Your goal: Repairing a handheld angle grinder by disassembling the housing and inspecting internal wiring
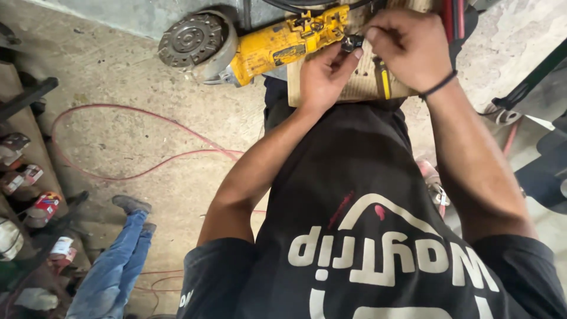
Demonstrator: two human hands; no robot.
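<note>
A yellow angle grinder [277, 44] with a grey cup wheel [190, 40] lies on a wooden board [366, 82] at the top of the head view. My left hand [323, 74] rests on the board, its fingertips pinching a small dark part [352, 42] at the grinder's rear end. From the right, my right hand [407, 47] closes its fingers on the same small part. A yellow-handled tool [384, 80] lies on the board under my right hand. A dark band circles my right wrist.
A red hose [147, 142] loops over the concrete floor. Another person's legs in blue jeans [115, 260] stand at the lower left. Cans and containers [41, 207] line a shelf along the left edge. Dark metal bars [531, 77] run at the right.
</note>
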